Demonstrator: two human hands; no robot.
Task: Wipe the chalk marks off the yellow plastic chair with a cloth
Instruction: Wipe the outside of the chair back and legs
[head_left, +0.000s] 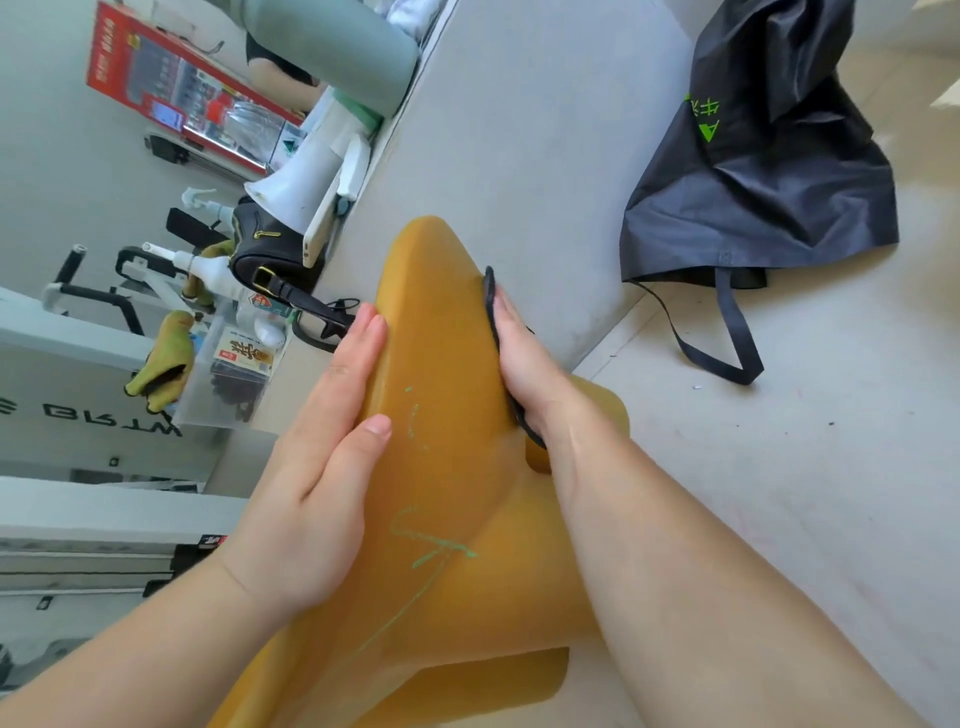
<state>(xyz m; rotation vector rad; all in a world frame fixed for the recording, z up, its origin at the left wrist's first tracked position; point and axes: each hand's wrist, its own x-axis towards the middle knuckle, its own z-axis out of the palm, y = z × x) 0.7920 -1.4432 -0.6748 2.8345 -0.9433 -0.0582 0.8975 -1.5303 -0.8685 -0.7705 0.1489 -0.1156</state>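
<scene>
Pale floor (779, 493), left hand (311, 467) flat on yellow chair (441, 467), right hand (524, 358) pressing dark cloth (491, 306)

A green letter "A" shows on the black bag (769, 171); other print is too blurred to read

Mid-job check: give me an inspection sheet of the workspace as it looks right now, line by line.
Surface: pale tiled floor, faint smudges and specks.
Job's things: yellow plastic chair, tipped; green chalk marks on its facing side; dark cloth, only its edge visible, against the chair's right side.
Clutter: black fabric bag with green print on the floor; clear plastic bin with packets, yellow-green gloves, white megaphone, black handbag.
Grips: left hand flat on the chair, bracing; right hand pressing the cloth to it.
Cables: nothing seen.
Surroundings: grey wall panel, red box, white shelving.
</scene>
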